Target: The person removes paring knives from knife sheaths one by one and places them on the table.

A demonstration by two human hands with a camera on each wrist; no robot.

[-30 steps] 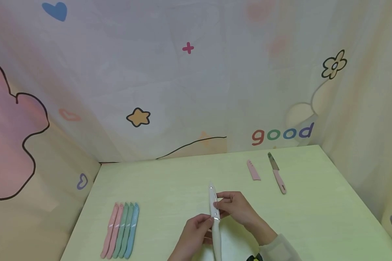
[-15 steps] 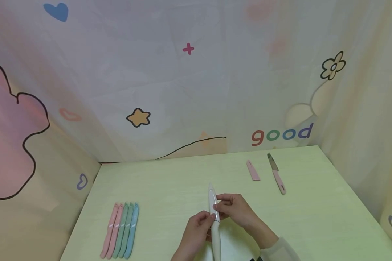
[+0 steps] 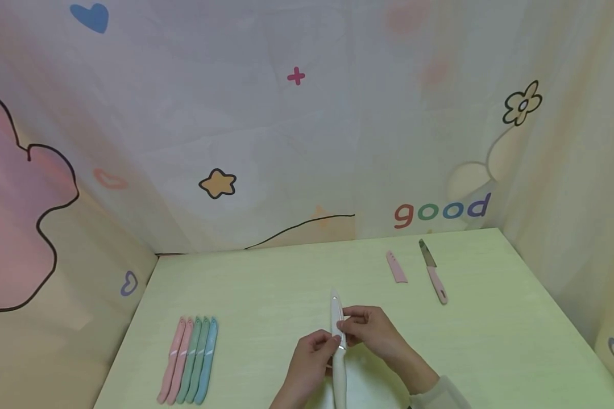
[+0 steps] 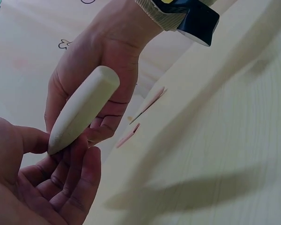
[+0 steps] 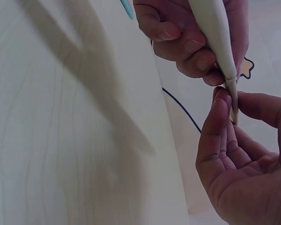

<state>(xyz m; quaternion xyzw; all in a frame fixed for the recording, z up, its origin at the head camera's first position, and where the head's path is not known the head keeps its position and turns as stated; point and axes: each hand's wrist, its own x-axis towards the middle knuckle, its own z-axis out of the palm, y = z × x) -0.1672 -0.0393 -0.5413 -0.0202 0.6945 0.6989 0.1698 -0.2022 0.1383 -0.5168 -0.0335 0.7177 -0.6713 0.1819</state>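
Note:
A white knife (image 3: pixel 340 378) is held up over the table between both hands, its narrow end pointing away and its smooth handle toward the person. My left hand (image 3: pixel 311 362) pinches it where handle and blade part meet. Thumb and fingers of my right hand (image 3: pixel 372 330) pinch the pale blade part from the right, a little farther up. The left wrist view looks onto the butt of the handle (image 4: pixel 84 110). In the right wrist view the handle (image 5: pixel 211 33) rises past the left hand's curled fingers, and the blade part is mostly hidden by fingertips.
At the left lie several knives side by side: pink ones (image 3: pixel 170 372), green ones (image 3: pixel 186 372) and a blue one (image 3: pixel 207 363). Farther back on the right are a pink blade cover (image 3: pixel 397 267) and a bare-bladed knife with a pink handle (image 3: pixel 437 285). A printed curtain stands behind the table.
The left hand has slid slightly up along the knife, its thumb now over the blade part's lower end. Both hands and the knife have shifted a little to the right.

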